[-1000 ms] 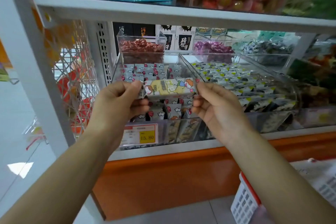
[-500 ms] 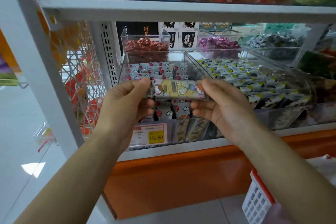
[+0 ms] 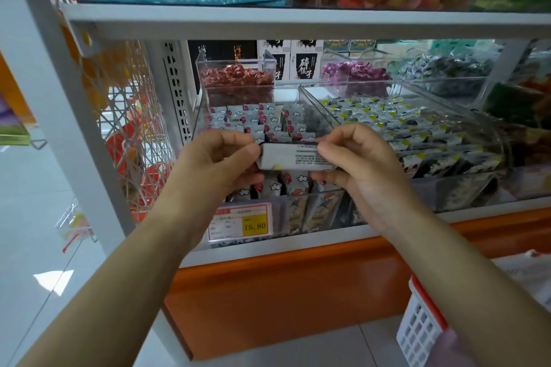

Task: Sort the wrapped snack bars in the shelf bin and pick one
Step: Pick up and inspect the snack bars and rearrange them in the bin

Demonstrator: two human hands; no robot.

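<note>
I hold one wrapped snack bar (image 3: 290,157) level in front of the clear shelf bin (image 3: 310,208). Its plain grey back with small printed text faces me. My left hand (image 3: 220,164) pinches its left end and my right hand (image 3: 357,164) pinches its right end. Behind and below the bar, the bin holds several rows of wrapped bars (image 3: 262,121) with red and white cloud print, standing on edge. My hands hide the middle rows.
A price tag (image 3: 240,225) reading 15.80 is on the bin front. A bin of yellow-cornered packets (image 3: 396,128) stands to the right, red candy (image 3: 237,77) and purple candy (image 3: 354,73) bins behind. A shelf board (image 3: 298,21) runs overhead. A white basket (image 3: 420,328) sits low right.
The bar has been turned over between my hands: its yellow cartoon front faced me before, now the grey printed back does. Both hands stay at its ends.
</note>
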